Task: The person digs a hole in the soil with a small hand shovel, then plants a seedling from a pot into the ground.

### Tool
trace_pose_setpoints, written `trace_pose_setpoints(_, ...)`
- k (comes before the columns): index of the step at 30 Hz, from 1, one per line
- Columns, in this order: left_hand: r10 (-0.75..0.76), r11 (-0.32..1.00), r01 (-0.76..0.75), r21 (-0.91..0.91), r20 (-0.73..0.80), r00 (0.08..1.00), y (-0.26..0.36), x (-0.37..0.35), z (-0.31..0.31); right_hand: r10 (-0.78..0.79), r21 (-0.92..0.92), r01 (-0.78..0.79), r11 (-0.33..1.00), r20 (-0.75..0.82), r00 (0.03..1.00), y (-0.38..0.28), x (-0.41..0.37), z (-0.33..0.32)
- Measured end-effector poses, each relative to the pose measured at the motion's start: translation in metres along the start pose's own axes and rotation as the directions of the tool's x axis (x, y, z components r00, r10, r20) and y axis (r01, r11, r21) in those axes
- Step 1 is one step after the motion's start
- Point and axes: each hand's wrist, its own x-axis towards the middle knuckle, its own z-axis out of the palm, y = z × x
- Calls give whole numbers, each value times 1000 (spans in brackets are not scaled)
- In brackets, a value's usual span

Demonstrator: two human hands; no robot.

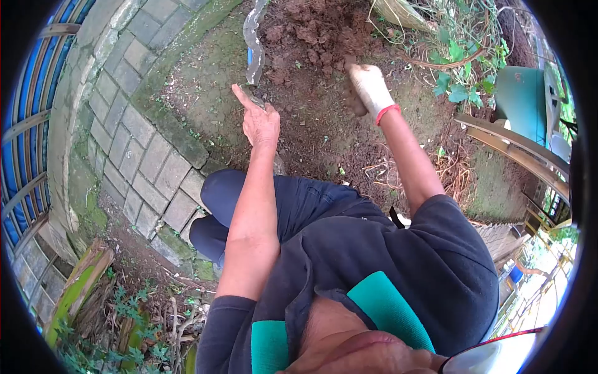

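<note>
My left hand (260,126) is bare and held low over the ground, its index finger stretched out toward the upper left and the other fingers partly hidden. Just past its fingertips ends a wavy grey strip (251,37) with a bit of blue along one side. On my right hand (372,88) is a white work glove with a red cuff, its finger side brown with soil. That hand is closed at the lower edge of a heap of loose, dug-up reddish-brown soil (314,31); I cannot tell what its fingers hold.
Grey paving bricks (140,159) with a mossy border run along the left. Vines and leaves (458,87) grow at the upper right, near a green container (520,100) and bamboo poles (517,149). Dry roots (451,171) lie right of my knees. Blue slatted fencing (28,131) stands far left.
</note>
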Motion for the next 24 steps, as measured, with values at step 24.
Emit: trace_pose_setpoints(24,25,998,-24,62,-12,1000,-3,-3,0,-105,11,108,994,-153,983,36,102,47)
